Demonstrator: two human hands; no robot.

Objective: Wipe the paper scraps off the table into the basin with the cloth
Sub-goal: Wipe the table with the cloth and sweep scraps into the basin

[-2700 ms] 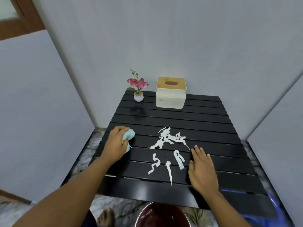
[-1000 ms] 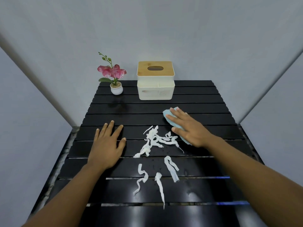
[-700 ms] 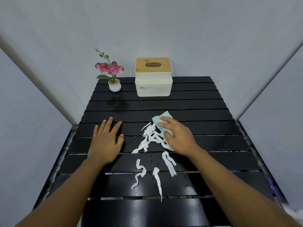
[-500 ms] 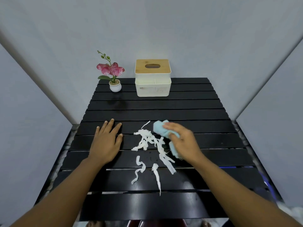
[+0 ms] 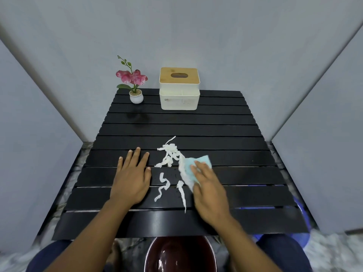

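Cloth (image 5: 198, 167) lies pinned flat beneath right hand (image 5: 211, 190), scraps (image 5: 169, 157) just left; left hand (image 5: 132, 178) splayed flat.

Right hand (image 5: 208, 190): flat on the light blue cloth (image 5: 198, 165), pressing it to the black slatted table (image 5: 225, 134)
Left hand (image 5: 131, 177): flat on the table, fingers spread
Paper scraps (image 5: 170, 156): between the hands, some touching the cloth
Dark red basin (image 5: 179, 254): below the table's near edge
Far edge: potted pink orchid (image 5: 134, 83), tissue box (image 5: 179, 88)
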